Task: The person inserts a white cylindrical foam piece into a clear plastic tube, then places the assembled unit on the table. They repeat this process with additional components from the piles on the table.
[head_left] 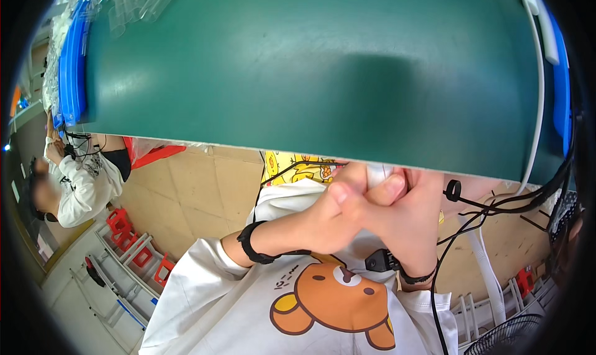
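Left hand point(326, 215) and right hand point(406, 221) are pressed together in front of me, both curled tightly around a small white piece point(377, 172). It sits near the front edge of the desk point(248, 76), on my side of it, above my lap. Only a short stretch of it shows between my fingers; the rest is covered, so I cannot tell its full shape or which hand has the firmer hold.

With a grip this close, I'd judge it best to let one hand steady the piece while the other does the finer pressing, so that the two don't fight each other. Firm, even pressure should do better than a sudden squeeze, which could make it slip. Moving a thumb aside would give me a clearer look at the part I'm working on. Raising the work a little over the desk would also mean that a dropped piece lands on the green surface rather than the floor point(198, 187). I'd mind the black cables point(481, 207) looping just beside my right hand, and the black wristband point(251, 243) on my left, so that neither catches.
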The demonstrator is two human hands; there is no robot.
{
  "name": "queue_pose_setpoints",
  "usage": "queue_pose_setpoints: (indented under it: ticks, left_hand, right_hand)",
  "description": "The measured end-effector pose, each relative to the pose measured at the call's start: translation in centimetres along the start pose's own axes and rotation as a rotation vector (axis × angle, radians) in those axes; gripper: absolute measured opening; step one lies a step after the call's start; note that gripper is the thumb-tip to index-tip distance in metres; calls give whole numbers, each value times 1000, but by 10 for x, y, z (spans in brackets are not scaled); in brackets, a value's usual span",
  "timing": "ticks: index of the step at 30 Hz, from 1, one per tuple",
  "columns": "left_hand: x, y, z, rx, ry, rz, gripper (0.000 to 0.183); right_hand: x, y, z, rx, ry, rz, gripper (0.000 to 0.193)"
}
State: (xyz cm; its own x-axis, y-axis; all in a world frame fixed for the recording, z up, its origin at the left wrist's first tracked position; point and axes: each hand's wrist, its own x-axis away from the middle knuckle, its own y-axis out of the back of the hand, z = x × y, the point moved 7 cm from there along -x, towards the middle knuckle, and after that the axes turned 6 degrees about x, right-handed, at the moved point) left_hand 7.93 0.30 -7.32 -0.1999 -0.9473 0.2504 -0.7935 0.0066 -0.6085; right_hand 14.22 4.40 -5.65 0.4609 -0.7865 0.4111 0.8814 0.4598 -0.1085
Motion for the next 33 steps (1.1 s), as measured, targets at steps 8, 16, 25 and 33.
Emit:
queue_pose_setpoints:
  ticks: [8, 16, 25, 33]
  left_hand:
    - [10, 0, -11, -99, 33, -124, 23]
    - [29, -6, -12, 49, 87, -24, 28]
    - [38, 6, -4, 73, 84, -142, 25]
    - [37, 7, -2, 177, 131, -132, 26]
  right_hand:
    - [6, -10, -8, -107, -63, 104, 47]
    - [29, -10, -13, -267, -48, 80, 70]
    - [32, -11, -16, -68, 2, 201, 67]
    - [31, -13, -24, -134, -66, 197, 65]
